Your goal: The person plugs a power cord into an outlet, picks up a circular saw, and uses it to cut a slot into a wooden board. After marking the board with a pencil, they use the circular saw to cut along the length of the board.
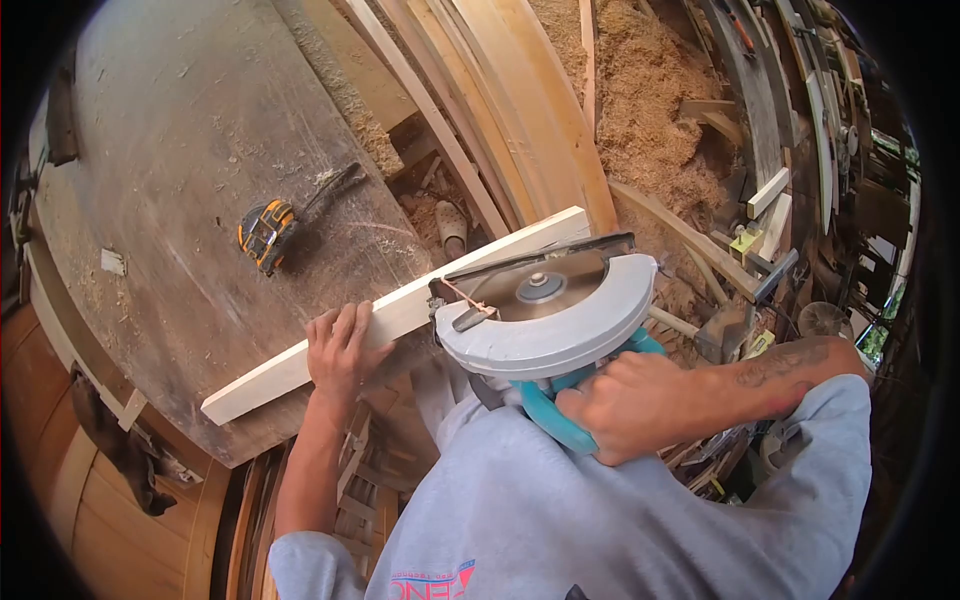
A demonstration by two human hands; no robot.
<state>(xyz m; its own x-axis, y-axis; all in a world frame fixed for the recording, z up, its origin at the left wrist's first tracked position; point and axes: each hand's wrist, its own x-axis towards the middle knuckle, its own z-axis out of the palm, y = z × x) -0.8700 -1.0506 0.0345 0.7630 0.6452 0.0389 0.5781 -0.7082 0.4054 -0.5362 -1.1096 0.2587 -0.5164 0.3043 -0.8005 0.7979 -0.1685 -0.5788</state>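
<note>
- Board point(405, 308): lies on a slant, lower left to centre of frame. Lower-left part rests on the workbench point(160, 150); upper-right end reaches past the bench edge, an overhang that presumably leaves room below for a blade.
- Left hand point(340, 345): grasping the board left of frame centre, fingers across the top, thumb spread to the right. Reads as a steadying hold, set apart from the saw.
- Right hand point(625, 405): clenched round the teal handle point(555, 420) of the circular saw point(550, 340), centre right. A full wrap, which would suit controlling the tool's weight.
- Saw sits at the overhanging part of the board, near the person's shirt point(530, 500). Blade point(575, 285) faces up-frame; cannot tell whether it spins or touches wood.
- Tape measure point(267, 235): on the bench, upper left, apart from board and hands; likely put there to be reachable yet out of the way.
- Long planks point(530, 100) at top centre; sawdust point(645, 130) heaped to their right.
</note>
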